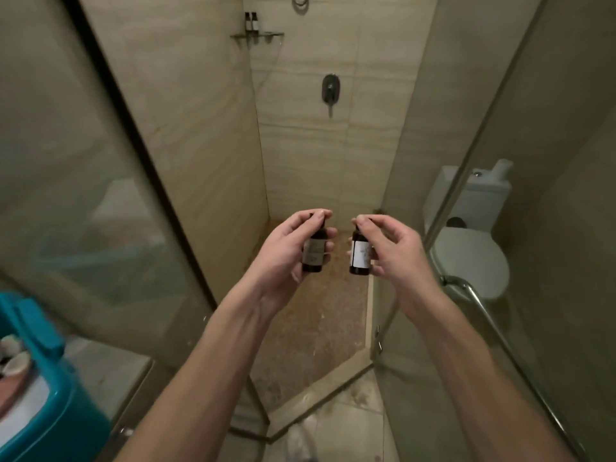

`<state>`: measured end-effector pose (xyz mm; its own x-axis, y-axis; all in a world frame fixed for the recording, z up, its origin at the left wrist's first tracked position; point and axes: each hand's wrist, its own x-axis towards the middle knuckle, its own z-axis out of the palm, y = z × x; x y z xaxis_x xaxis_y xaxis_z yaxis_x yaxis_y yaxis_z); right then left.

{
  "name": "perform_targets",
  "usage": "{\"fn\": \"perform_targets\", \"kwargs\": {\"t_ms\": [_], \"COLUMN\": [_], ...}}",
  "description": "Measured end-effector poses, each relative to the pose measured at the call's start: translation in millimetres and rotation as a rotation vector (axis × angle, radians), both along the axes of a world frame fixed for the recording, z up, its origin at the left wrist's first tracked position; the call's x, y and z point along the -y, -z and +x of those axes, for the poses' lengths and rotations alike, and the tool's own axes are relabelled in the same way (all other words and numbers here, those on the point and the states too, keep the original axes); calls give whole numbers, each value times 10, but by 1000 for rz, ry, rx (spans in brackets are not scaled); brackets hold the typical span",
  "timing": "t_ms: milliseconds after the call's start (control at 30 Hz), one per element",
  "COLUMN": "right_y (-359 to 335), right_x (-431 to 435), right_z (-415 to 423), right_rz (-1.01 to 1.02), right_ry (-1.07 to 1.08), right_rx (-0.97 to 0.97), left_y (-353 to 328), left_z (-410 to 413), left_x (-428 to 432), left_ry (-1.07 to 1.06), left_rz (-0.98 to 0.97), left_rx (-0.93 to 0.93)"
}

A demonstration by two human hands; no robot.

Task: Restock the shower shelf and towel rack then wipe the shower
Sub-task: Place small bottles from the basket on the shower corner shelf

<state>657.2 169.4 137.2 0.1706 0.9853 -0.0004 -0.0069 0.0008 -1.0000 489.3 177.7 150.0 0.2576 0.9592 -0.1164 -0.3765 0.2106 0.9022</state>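
My left hand grips a small dark bottle with a brownish label, held upright. My right hand grips a second small dark bottle with a white label, also upright. Both are held out side by side at the shower's open entrance, above the pebbled shower floor. High in the far corner is a glass corner shelf with two small dark bottles standing on it.
A glass panel with a dark frame stands at left, and an open glass door with a metal handle at right. A shower valve is on the back wall. A toilet sits behind the right glass. A teal caddy is at lower left.
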Motion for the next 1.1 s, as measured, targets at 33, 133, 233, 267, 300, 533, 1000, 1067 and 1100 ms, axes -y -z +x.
{"fn": "perform_targets", "kwargs": {"t_ms": [33,133,233,267,300,533,1000,1067,1100], "right_y": [-30,-102,-166,-194,-223,-233,31,-45,-98], "right_x": [-154,-683,-1259,-1443,-1626,-2754,-5332,-5829,-6084], "right_z": [71,267,418,459,501,684,-382,-554,-631], "right_rz": [13,45,58,51,44,34,27,42,43], "right_ry": [1,6,23,30,27,-33,-374,-437,-467], "right_rx": [8,26,41,45,49,57,-34,-33,-32], "left_y": [8,47,104,106,102,16,241,183,137], "left_z": [91,309,478,525,566,574,-412,-540,-598], "left_x": [-168,-731,-1367,-1576,-1786,-2751,-4477,-4873,-5079], "left_ry": [-6,-30,-51,-65,-84,-216,-609,-635,-649], "left_rz": [-4,-24,-44,-59,-73,-108,-164,-130,-117], "left_rx": [22,67,78,81,89,94,41,11,0]}}
